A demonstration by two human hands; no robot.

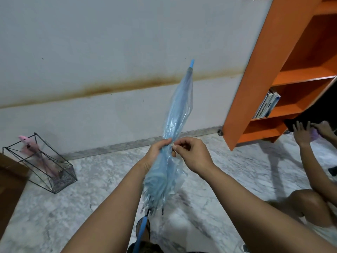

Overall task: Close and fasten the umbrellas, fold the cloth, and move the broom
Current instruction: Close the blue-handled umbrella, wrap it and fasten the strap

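Left hand: your left hand [158, 152] wraps round the middle of the blue umbrella [176, 128], fingers curled about the gathered canopy and squeezing it tight.
Right hand: your right hand [193, 154] meets it from the right — thumb and forefinger pinch something small at the canopy's waist, just beside your left fingertips; whether it is the strap, you cannot tell.
Blue umbrella: closed, its translucent folds bunched, held tilted in front of you with the blue tip [192, 63] pointing up toward the wall and the blue handle [141, 232] running down between your forearms.
Pink umbrella: a pink umbrella [36, 154] stands slanted inside a black wire stand [54, 172] on the floor at the left, close to the wall — blurred, so its fastening cannot be read.
Bookshelf: an orange bookshelf [255, 73] rises at the right, with a few books [267, 105] leaning on a lower shelf.
Other person: another person's hand [301, 133] reaches toward something dark at the shelf's foot, a bent knee [308, 205] below it.
Floor: pale marbled floor [102, 179] under everything, meeting a stained white wall [91, 52].
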